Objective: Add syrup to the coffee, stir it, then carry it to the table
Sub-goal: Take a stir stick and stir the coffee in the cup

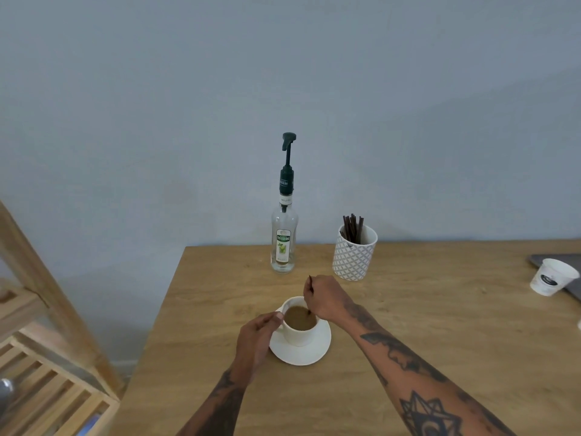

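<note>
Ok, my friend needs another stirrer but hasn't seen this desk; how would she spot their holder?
On the wooden table, look along the back edge by the wall. Right of the syrup bottle stands a white patterned cup, the only container with dark sticks poking out.

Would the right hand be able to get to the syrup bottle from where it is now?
Probably yes. The syrup bottle stands just beyond the right hand with bare table between them, nothing blocking. But that hand is pinching a stir stick dipped in the cup, so it would likely need to let go first.

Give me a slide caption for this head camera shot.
Right hand stirs the coffee cup with a stirrer while left hand steadies it.
</note>
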